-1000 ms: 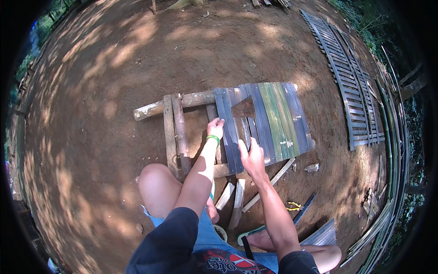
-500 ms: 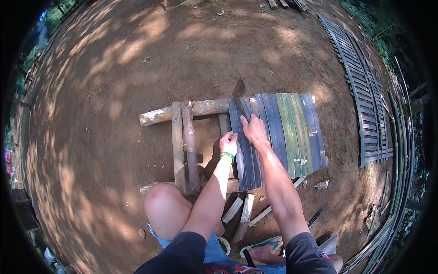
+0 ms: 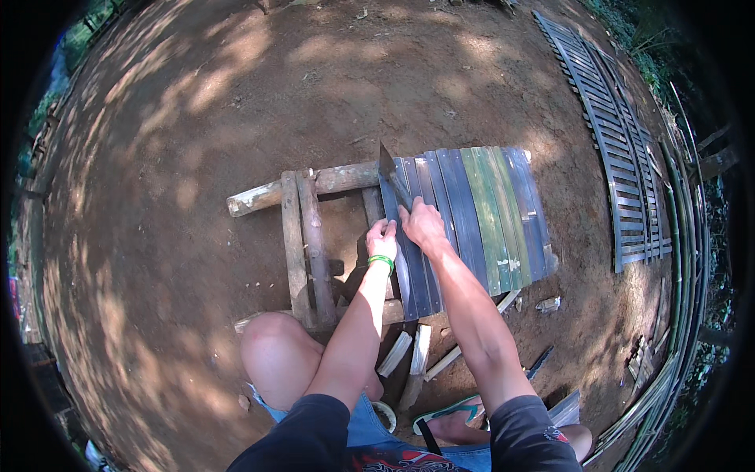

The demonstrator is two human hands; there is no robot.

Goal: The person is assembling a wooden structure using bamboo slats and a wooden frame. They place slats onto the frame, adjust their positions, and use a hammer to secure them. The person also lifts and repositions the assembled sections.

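My right hand (image 3: 423,225) is closed around the handle end of a machete (image 3: 388,167), whose dark, broad blade points away from me past the far edge of the slats. Just left of it, my left hand (image 3: 381,240), with a green wristband (image 3: 381,260), is pinched at the leftmost dark slat (image 3: 401,263). What its fingertips hold, if anything, is too small to make out. Both hands are over a panel of dark and green flat slats (image 3: 456,212), laid side by side across a log frame (image 3: 346,178).
Two crosswise poles (image 3: 294,236) bridge the frame's left part. Split wood pieces (image 3: 419,350) lie near my feet, by a pale bowl (image 3: 384,415). A slatted rack (image 3: 621,169) and long bamboo poles (image 3: 683,220) lie at the right on bare earth (image 3: 157,236).
The blade has swung so its tip shows narrower and more upright. The whole scene has shifted slightly left and up in view. Both hands remain at the same slat.
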